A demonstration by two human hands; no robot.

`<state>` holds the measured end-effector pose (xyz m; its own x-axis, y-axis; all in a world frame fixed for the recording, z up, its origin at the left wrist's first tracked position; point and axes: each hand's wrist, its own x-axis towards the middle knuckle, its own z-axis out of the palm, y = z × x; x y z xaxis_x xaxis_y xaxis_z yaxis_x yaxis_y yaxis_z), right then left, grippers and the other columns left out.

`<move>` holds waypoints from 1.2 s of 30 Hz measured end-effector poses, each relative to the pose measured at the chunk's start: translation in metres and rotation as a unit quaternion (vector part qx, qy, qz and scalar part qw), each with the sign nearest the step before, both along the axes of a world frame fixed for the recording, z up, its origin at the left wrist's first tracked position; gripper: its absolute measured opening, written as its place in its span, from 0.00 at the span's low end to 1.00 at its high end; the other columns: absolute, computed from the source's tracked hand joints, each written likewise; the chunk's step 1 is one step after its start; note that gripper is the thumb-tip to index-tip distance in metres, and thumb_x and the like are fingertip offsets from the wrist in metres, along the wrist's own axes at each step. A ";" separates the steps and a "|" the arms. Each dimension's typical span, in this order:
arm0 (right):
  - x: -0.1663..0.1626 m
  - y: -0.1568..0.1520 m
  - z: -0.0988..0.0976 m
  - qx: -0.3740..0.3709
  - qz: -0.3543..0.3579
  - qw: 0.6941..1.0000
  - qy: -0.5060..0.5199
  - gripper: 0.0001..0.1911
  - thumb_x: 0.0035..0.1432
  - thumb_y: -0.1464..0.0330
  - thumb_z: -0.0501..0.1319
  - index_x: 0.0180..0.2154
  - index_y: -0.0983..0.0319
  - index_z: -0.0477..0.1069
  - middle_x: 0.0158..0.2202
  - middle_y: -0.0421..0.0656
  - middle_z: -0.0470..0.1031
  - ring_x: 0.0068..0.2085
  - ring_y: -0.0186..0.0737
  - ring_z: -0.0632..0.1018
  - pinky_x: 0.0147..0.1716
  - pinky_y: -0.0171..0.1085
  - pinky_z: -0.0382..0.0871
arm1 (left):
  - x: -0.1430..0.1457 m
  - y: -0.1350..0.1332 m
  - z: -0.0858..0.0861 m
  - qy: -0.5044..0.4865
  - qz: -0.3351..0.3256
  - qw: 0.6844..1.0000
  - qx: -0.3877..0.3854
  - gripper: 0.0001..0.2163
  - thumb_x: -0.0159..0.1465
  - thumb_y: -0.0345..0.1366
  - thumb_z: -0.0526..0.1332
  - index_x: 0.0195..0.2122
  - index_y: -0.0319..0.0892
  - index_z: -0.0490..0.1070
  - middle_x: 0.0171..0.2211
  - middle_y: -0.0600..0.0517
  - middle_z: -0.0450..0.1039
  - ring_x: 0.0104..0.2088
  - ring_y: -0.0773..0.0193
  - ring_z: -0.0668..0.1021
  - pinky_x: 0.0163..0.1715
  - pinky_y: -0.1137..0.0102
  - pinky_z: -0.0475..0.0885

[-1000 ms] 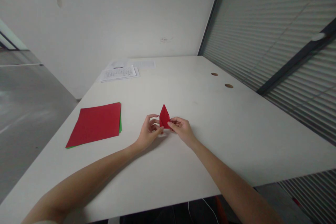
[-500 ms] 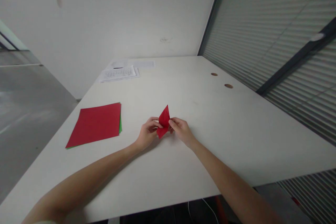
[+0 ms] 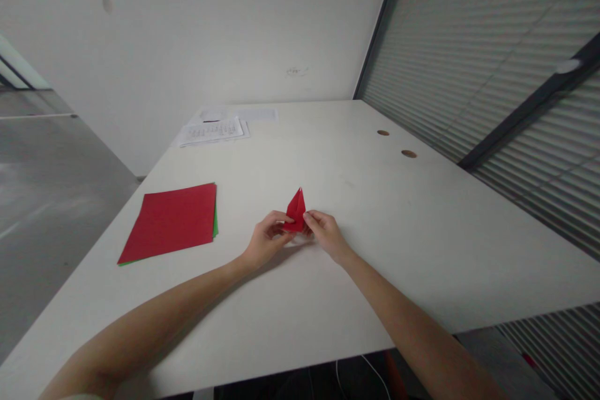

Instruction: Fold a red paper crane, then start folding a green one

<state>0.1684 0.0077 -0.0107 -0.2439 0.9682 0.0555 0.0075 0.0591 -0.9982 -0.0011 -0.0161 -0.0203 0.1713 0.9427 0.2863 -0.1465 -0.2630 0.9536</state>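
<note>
Between both hands is a small piece of folded red paper (image 3: 297, 207), its pointed end facing away from me. My left hand (image 3: 269, 234) grips its left side and lower edge, with the thumb below and the fingers along the left. On the right side, my right hand (image 3: 325, 232) pinches the paper between thumb and fingers; some of those fingertips are hidden behind it. The paper is held just over the white table (image 3: 300, 300). To the left lies a stack of flat red sheets (image 3: 173, 219) with green paper (image 3: 215, 222) showing at its edges.
Printed white sheets (image 3: 213, 131) with a dark pen-like stick (image 3: 210, 120) lie at the far left. Two round holes, one nearer (image 3: 409, 154) and one farther (image 3: 383, 133), sit along the right edge by the window blinds (image 3: 450, 50). A white wall (image 3: 244, 25) stands behind.
The lower point of the red paper has folded up, leaving a straight bottom edge and two close tips on top. My left thumb has moved right beneath it.
</note>
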 end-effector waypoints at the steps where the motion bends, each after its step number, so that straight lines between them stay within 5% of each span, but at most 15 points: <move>1: 0.000 0.000 0.000 -0.004 0.001 1.000 0.000 0.26 0.50 0.44 0.59 0.25 0.61 0.69 0.21 0.38 0.68 0.24 0.34 0.67 0.25 0.35 0.62 | 0.001 -0.001 0.001 -0.007 -0.005 1.000 -0.021 0.12 0.55 0.34 0.69 0.39 0.40 0.71 0.36 0.50 0.73 0.34 0.65 0.78 0.34 0.70 0.75; 9: 0.001 -0.001 -0.001 -0.006 -0.012 1.000 0.006 0.22 0.49 0.49 0.63 0.31 0.62 0.72 0.22 0.38 0.70 0.24 0.33 0.69 0.25 0.34 0.63 | 0.001 0.002 0.005 -0.072 0.038 0.989 -0.125 0.31 0.51 0.37 0.71 0.54 0.46 0.58 0.23 0.63 0.67 0.23 0.67 0.78 0.28 0.71 0.74; 19: 0.003 0.002 -0.011 0.011 -0.003 0.999 -0.037 0.14 0.49 0.57 0.65 0.27 0.63 0.73 0.25 0.41 0.75 0.26 0.34 0.71 0.27 0.35 0.62 | -0.001 0.007 0.002 -0.044 -0.014 0.984 -0.174 0.17 0.52 0.44 0.71 0.35 0.35 0.75 0.29 0.48 0.78 0.24 0.66 0.78 0.28 0.69 0.73; 24: 0.002 0.000 -0.007 -0.005 -0.008 1.000 -0.030 0.15 0.47 0.56 0.66 0.27 0.62 0.73 0.23 0.40 0.74 0.25 0.34 0.71 0.27 0.35 0.61 | -0.003 0.007 0.004 -0.027 -0.009 0.983 -0.183 0.17 0.54 0.47 0.69 0.28 0.34 0.77 0.23 0.48 0.76 0.22 0.65 0.76 0.29 0.68 0.73; 36: 0.002 0.000 -0.010 0.010 0.017 0.999 -0.041 0.14 0.48 0.57 0.65 0.26 0.62 0.73 0.24 0.40 0.74 0.26 0.34 0.71 0.28 0.35 0.62 | -0.005 0.008 0.000 -0.023 0.002 0.984 -0.178 0.17 0.53 0.48 0.69 0.27 0.34 0.78 0.21 0.48 0.76 0.21 0.65 0.75 0.27 0.68 0.72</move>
<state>0.1703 0.0077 -0.0209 -0.2814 0.9582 0.0524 0.0874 0.0799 -0.9930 -0.0056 -0.0084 -0.0200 0.1618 0.9853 -0.0554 -0.1912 0.0864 0.9778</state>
